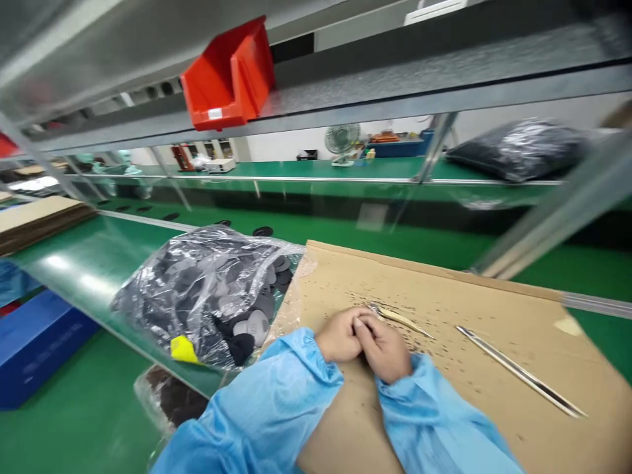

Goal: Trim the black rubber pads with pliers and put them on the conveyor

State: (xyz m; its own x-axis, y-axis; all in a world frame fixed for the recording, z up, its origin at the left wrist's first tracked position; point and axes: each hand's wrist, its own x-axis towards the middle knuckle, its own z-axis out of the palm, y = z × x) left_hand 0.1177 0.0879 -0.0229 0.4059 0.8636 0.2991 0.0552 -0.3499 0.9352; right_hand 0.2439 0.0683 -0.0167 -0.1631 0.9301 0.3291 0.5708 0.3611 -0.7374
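Observation:
My left hand [340, 336] and my right hand [385, 347] meet over a brown cardboard sheet [498, 316], both with fingers curled and pressed together. Whatever lies between them is hidden; a dark spot shows under the thumbs. Just beyond the fingertips lies a slim, curved, cream-coloured hand tool [402, 320] with a metal end. Small dark scraps [434, 355] are scattered around it. Farther right rests a long, narrow metal tool that looks like tweezers [518, 370]. To the left, a clear plastic bag [197, 283] holds many grey and black rounded flat pieces [257, 324].
A red bin [230, 82] sits on the metal shelf overhead. A slanted metal post [548, 204] stands at right. A blue box [42, 345] is at left, and a yellow piece [184, 349] lies by the bag. Black ovals [263, 232] lie on the green surface behind.

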